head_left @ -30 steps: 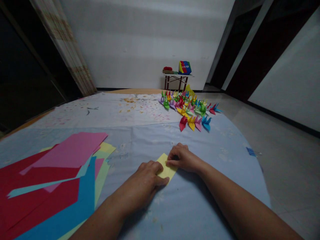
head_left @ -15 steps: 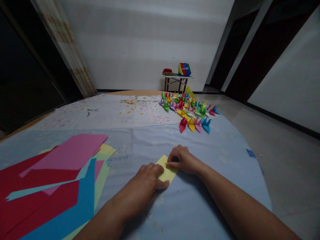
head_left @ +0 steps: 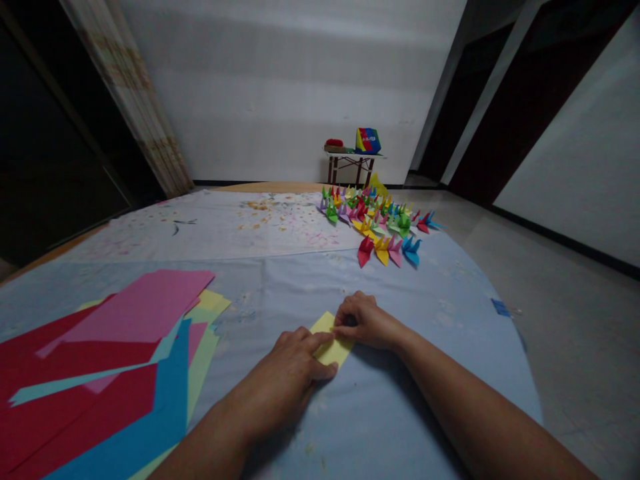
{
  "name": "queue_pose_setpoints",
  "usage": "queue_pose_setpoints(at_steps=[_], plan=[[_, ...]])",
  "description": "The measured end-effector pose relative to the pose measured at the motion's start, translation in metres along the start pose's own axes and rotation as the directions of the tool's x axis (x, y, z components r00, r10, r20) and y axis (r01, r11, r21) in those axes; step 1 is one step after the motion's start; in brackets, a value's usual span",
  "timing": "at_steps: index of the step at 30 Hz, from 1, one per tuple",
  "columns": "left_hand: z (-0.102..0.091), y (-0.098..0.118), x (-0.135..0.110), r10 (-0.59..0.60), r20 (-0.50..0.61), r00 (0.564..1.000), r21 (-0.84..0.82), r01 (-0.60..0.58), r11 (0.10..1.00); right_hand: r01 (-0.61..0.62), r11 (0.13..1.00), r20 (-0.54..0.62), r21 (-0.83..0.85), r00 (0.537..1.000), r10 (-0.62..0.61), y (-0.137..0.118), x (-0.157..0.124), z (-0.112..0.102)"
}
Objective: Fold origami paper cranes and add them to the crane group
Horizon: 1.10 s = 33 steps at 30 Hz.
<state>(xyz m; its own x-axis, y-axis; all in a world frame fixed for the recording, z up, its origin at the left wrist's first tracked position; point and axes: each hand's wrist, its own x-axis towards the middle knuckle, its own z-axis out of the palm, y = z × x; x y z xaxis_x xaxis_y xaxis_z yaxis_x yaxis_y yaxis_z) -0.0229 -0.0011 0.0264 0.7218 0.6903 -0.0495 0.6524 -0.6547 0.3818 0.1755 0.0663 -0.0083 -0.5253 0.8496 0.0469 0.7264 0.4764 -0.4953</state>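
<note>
Hands (head_left: pixel 299 357) on yellow paper (head_left: pixel 340 352), paper cranes (head_left: pixel 382 251), coloured sheets (head_left: pixel 135 313)

The left hand's (head_left: pixel 295 363) index finger (head_left: pixel 324 338) is straightening out of its earlier curl, stretching farther across the middle of the yellow paper (head_left: pixel 341 349) and covering a little more of it. Its tip is closing the gap on the paper to the right hand's (head_left: pixel 364 321) thumb; whether the two are touching is unclear. The view is tipping slightly upward, so the yellow paper and the paper cranes (head_left: pixel 383 251) beyond it are sitting a little lower.
</note>
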Motion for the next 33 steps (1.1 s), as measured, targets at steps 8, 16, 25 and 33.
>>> queue_pose_setpoints(at_steps=[8,16,25,33], plan=[[-0.003,0.003,0.001,0.016,0.028,0.999,0.021,-0.016,1.0,-0.021,1.0,0.011,0.004,1.0,0.021,-0.002,0.0,-0.001],[-0.005,0.005,0.0,-0.011,0.029,1.0,-0.018,0.012,1.0,-0.056,0.998,0.026,-0.005,0.998,0.056,-0.005,0.0,-0.003],[-0.005,0.007,0.001,0.008,0.016,1.0,0.038,-0.008,0.999,-0.116,0.993,0.016,-0.009,0.993,0.116,-0.005,0.001,-0.004],[-0.006,0.011,0.002,0.002,0.004,1.0,0.036,-0.002,0.999,-0.133,0.991,0.011,-0.012,0.991,0.133,-0.007,0.002,-0.004]])
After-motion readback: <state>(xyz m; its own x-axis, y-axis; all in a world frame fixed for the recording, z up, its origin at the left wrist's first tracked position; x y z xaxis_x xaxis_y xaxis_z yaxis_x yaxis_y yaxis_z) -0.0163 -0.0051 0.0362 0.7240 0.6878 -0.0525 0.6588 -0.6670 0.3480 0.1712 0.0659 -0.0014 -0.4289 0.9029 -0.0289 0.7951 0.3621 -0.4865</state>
